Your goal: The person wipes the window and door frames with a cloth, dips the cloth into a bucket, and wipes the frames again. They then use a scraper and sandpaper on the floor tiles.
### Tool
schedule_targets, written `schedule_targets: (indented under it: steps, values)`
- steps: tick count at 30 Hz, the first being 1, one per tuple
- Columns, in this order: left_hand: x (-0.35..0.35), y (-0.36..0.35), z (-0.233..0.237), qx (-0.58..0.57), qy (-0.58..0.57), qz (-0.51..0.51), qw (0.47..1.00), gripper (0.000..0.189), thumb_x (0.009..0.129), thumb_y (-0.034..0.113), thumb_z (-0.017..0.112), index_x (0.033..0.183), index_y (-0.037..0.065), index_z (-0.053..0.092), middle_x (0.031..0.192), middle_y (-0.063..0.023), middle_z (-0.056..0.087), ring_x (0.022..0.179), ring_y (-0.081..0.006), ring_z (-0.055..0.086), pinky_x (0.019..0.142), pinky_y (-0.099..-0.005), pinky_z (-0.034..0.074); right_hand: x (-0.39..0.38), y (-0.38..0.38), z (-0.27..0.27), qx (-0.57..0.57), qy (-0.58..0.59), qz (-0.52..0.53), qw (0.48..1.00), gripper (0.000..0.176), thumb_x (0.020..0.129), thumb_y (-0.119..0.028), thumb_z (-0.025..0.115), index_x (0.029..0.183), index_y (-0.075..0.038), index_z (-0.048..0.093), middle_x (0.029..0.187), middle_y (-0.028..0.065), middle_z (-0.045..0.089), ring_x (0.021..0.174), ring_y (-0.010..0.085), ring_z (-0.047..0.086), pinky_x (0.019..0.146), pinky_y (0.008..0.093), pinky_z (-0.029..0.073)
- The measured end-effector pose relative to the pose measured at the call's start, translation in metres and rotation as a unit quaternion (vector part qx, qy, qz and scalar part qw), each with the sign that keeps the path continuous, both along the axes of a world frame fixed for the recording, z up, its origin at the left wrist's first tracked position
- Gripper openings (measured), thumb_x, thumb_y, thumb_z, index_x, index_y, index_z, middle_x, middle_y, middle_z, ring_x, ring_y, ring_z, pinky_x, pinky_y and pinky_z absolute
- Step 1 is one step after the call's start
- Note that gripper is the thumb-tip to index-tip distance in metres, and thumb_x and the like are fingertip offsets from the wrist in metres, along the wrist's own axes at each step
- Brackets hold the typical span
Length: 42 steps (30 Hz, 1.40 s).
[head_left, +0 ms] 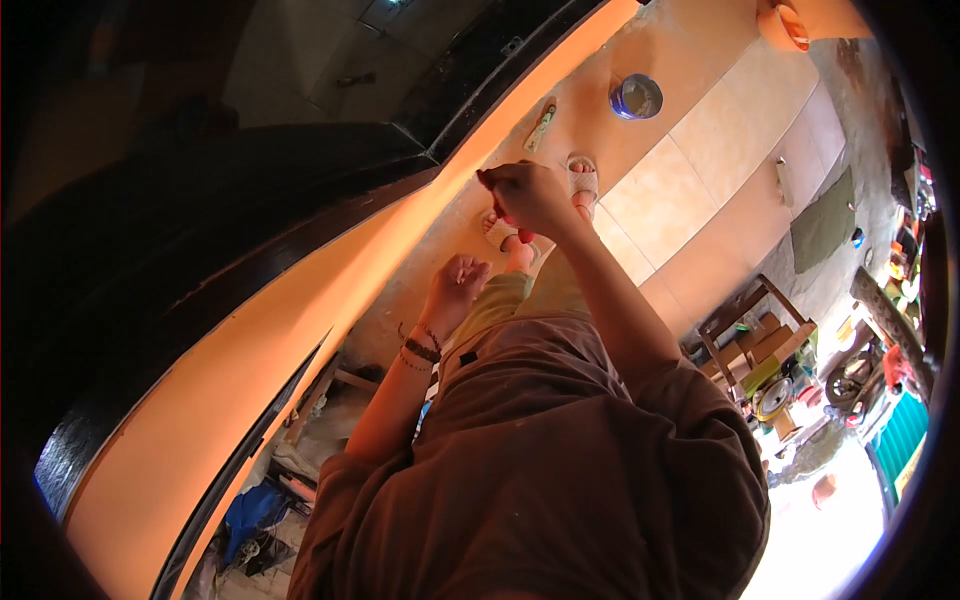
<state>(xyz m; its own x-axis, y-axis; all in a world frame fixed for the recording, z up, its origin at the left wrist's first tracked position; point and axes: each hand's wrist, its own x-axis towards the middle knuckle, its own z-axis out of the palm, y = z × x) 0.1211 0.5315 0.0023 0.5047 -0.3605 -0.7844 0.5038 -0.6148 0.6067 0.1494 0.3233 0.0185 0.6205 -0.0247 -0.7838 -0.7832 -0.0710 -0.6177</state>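
Standing on the tiled floor [660, 200], a person in a brown shirt [540, 460] has the orange wall [215, 410] on the left. At the far side, beyond the sandals [583, 175], there is a blue bucket [636, 97]. The right hand [532, 197] is closed around a small red thing [527, 237], mostly hidden by this hand. The left hand [458, 284], nearer, is loosely curled; I cannot tell if it holds something.
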Motion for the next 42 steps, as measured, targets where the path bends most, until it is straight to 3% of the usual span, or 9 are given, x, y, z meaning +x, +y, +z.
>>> schedule_targets:
  steps: [4,9,14,16,21,23,26,27,42]
  values:
    - [-0.007,0.007,-0.008,0.01,-0.003,0.034,0.999,0.021,0.088,0.024,0.058,0.088,0.003,0.055,0.074,-0.0018,0.057,0.064,-0.0066,0.052,0.058,-0.0218,0.043,0.001,0.001,-0.004,0.071,-0.122,-0.183,0.973,0.024,0.085,-0.011,0.05,0.103,-0.003,0.064,0.078,0.0089,0.06,0.045,0.0196,0.055,0.042,0.0311,0.047]
    - [-0.014,0.01,-0.013,0.002,0.02,0.039,0.999,0.02,0.088,0.023,0.057,0.088,0.003,0.054,0.078,-0.0017,0.057,0.067,-0.0074,0.052,0.061,-0.0216,0.044,0.049,0.057,-0.074,-0.266,-0.513,-0.034,0.815,0.038,0.081,-0.007,0.047,0.118,-0.008,0.055,0.113,0.0122,0.054,0.089,0.0326,0.058,0.079,0.0369,0.048]
    - [-0.013,0.014,-0.009,-0.01,0.012,0.039,0.999,0.018,0.089,0.021,0.056,0.085,0.004,0.052,0.078,-0.0017,0.056,0.068,-0.0076,0.051,0.06,-0.0204,0.043,0.04,0.018,-0.005,-0.172,-0.239,0.202,0.934,0.027,0.081,-0.009,0.047,0.1,-0.008,0.065,0.08,0.015,0.064,0.082,0.0277,0.064,0.073,0.0385,0.05]
    - [-0.012,0.022,-0.019,-0.029,0.034,0.059,0.997,0.021,0.087,0.024,0.059,0.09,0.003,0.055,0.077,-0.0018,0.058,0.067,-0.0071,0.053,0.06,-0.0213,0.044,0.043,-0.001,0.012,-0.023,-0.118,0.051,0.991,0.024,0.083,-0.016,0.05,0.099,-0.009,0.066,0.075,0.0115,0.065,0.067,0.0213,0.065,0.061,0.0325,0.051]
    - [-0.014,0.021,-0.023,-0.034,0.057,0.094,0.993,0.019,0.087,0.022,0.058,0.089,0.003,0.055,0.076,-0.0015,0.058,0.066,-0.0068,0.052,0.059,-0.0212,0.043,0.093,0.003,0.004,-0.168,-0.433,-0.101,0.88,0.023,0.081,-0.02,0.049,0.096,-0.013,0.066,0.069,0.0121,0.064,0.065,0.0301,0.064,0.061,0.0376,0.052]
    - [-0.014,0.016,-0.021,-0.013,0.052,0.085,0.995,0.019,0.087,0.022,0.058,0.089,0.003,0.055,0.076,-0.0014,0.058,0.066,-0.0067,0.051,0.058,-0.0212,0.043,0.122,0.023,-0.019,-0.266,-0.408,0.119,0.865,0.027,0.088,-0.022,0.049,0.11,-0.012,0.06,0.087,0.0117,0.066,0.074,0.0227,0.066,0.066,0.0321,0.052]
    - [-0.018,0.013,-0.02,-0.04,0.016,0.086,0.995,0.018,0.088,0.022,0.058,0.09,0.004,0.055,0.077,-0.0014,0.058,0.065,-0.0065,0.051,0.058,-0.0208,0.042,0.121,0.063,-0.09,-0.356,-0.541,0.04,0.761,0.032,0.089,-0.022,0.045,0.119,-0.015,0.055,0.111,0.0128,0.06,0.099,0.03,0.06,0.083,0.0386,0.048]
    - [-0.021,0.014,-0.023,-0.058,0.02,0.116,0.991,0.019,0.088,0.022,0.058,0.091,0.004,0.055,0.078,-0.0013,0.058,0.065,-0.0065,0.051,0.059,-0.0208,0.042,0.11,0.053,-0.064,-0.155,-0.446,0.063,0.879,0.035,0.089,-0.018,0.042,0.122,-0.016,0.052,0.123,0.0141,0.052,0.113,0.0344,0.05,0.093,0.0421,0.042]
    - [-0.026,-0.018,-0.017,-0.026,0.063,0.171,0.983,0.023,0.089,0.025,0.057,0.097,0.004,0.054,0.082,-0.0039,0.06,0.068,-0.0091,0.055,0.06,-0.0225,0.045,0.1,0.048,-0.075,-0.182,-0.559,0.039,0.808,0.045,0.069,0.005,0.047,0.111,-0.006,0.059,0.097,0.0216,0.062,0.095,0.0337,0.059,0.078,0.0415,0.048]
